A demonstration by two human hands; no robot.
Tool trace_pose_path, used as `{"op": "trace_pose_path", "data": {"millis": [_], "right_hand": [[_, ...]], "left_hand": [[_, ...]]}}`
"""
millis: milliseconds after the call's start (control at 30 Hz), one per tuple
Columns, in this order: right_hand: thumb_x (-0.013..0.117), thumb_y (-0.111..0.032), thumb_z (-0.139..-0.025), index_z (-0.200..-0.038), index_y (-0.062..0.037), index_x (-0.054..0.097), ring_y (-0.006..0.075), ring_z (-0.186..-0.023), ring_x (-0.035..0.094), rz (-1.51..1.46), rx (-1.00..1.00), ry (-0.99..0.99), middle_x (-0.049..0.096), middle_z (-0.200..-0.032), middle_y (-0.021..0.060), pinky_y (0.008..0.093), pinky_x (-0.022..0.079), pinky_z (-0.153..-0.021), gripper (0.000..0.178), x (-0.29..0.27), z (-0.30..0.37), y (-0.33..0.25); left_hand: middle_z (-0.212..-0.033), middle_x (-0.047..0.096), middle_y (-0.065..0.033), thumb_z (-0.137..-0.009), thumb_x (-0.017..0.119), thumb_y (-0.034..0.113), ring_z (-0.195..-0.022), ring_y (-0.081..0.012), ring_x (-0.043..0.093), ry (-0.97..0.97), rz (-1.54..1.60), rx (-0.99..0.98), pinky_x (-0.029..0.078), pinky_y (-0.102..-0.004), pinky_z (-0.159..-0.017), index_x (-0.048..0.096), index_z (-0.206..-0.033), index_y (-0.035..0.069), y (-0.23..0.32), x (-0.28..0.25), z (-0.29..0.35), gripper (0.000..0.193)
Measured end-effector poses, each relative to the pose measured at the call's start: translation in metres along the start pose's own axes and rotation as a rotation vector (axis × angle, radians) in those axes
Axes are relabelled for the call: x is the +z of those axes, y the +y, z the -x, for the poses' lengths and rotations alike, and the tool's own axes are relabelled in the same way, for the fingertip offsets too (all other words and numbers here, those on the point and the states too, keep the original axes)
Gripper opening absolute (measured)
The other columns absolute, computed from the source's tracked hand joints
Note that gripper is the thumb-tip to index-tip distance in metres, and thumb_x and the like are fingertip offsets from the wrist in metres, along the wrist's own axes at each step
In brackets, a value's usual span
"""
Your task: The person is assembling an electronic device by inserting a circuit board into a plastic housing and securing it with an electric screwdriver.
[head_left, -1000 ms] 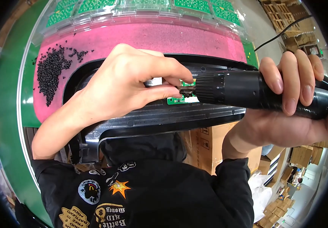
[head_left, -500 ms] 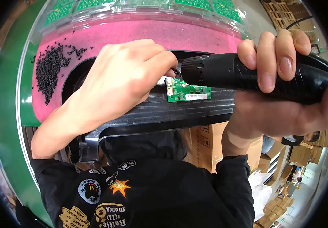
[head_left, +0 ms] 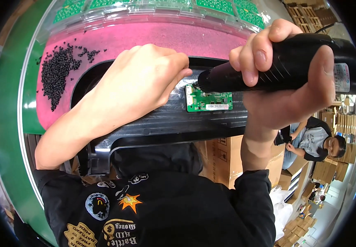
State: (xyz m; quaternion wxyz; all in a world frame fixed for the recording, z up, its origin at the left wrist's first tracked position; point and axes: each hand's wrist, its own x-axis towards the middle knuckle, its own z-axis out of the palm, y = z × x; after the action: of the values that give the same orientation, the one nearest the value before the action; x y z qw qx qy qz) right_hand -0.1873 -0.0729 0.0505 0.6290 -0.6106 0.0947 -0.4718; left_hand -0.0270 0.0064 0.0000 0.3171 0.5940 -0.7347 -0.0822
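A black electric screwdriver [head_left: 295,61] lies in the grip of my right hand [head_left: 277,94], fingers over its top and thumb along its side. Its tip points left and meets the upper left corner of a green circuit board [head_left: 207,100]. That board has white connectors and a white label, and it rests inside a long black plastic housing [head_left: 161,123]. Just left of the driver's tip, my left hand [head_left: 145,78] is closed with thumb and forefinger together. Whatever those fingers may hold is hidden.
A pile of small black screws [head_left: 58,72] lies on the pink mat [head_left: 145,35] at the left. Clear trays [head_left: 153,15] of green boards stand along the back. A cardboard box [head_left: 227,160] is below the housing. Another person [head_left: 318,140] sits at the far right.
The screwdriver has tilted, its tip moving down onto the board's corner. My left fingers have drawn slightly away from the tip. The black piece seen at my left fingertips no longer shows there.
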Motion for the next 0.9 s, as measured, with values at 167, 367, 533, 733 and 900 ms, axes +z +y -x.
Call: {"op": "trace_pose_path", "data": {"millis": [167,367,533,733,900], "right_hand": [[0.041,-0.056,-0.088,-0.092,-0.0008,0.053,0.0121,-0.049,0.042,0.026,0.072,0.075,0.049,-0.064,0.0040,0.0278,0.038,-0.055,0.057,0.007,0.003,-0.002],[0.040,-0.052,-0.090,-0.093,-0.0015,0.054,0.0127,-0.049,0.045,0.308,0.106,0.001,0.052,-0.065,0.0049,0.0287,0.040,-0.057,0.053,0.013,-0.004,0.001],[0.042,-0.045,-0.092,-0.093,-0.0026,0.054,0.0126,-0.050,0.045,-0.027,0.130,-0.155,0.053,-0.065,0.0052,0.0292,0.040,-0.058,0.044,-0.007,-0.013,0.020],[0.041,-0.049,-0.091,-0.093,-0.0025,0.054,0.0129,-0.051,0.045,-0.053,0.067,-0.164,0.052,-0.066,0.0046,0.0292,0.040,-0.058,0.048,-0.009,-0.009,0.016],[0.042,-0.056,-0.090,-0.096,-0.0022,0.054,0.0126,-0.051,0.045,-0.077,0.016,-0.140,0.052,-0.068,0.0038,0.0291,0.040,-0.058,0.055,-0.008,-0.003,0.010]], "left_hand": [[-0.072,0.061,-0.0161,-0.079,0.067,0.007,-0.069,-0.0358,0.061,-0.075,0.029,0.012,0.047,-0.0423,-0.062,0.061,-0.083,-0.001,-0.003,-0.002,0.000,0.012],[-0.074,0.062,-0.0167,-0.079,0.067,0.008,-0.071,-0.0367,0.061,-0.081,0.046,0.029,0.047,-0.0437,-0.062,0.061,-0.085,-0.001,-0.003,-0.003,0.000,0.013],[-0.075,0.062,-0.0174,-0.081,0.065,0.009,-0.073,-0.0374,0.061,-0.105,0.043,-0.017,0.048,-0.0440,-0.064,0.061,-0.086,-0.001,-0.004,0.000,0.001,0.012],[-0.077,0.064,-0.0172,-0.078,0.067,0.008,-0.075,-0.0357,0.063,-0.150,0.113,0.007,0.050,-0.0412,-0.066,0.061,-0.085,-0.003,-0.003,-0.003,-0.001,0.014],[-0.077,0.065,-0.0169,-0.075,0.070,0.006,-0.075,-0.0348,0.064,-0.196,0.127,0.012,0.050,-0.0403,-0.067,0.061,-0.084,-0.003,-0.006,-0.004,-0.001,0.016]]}}
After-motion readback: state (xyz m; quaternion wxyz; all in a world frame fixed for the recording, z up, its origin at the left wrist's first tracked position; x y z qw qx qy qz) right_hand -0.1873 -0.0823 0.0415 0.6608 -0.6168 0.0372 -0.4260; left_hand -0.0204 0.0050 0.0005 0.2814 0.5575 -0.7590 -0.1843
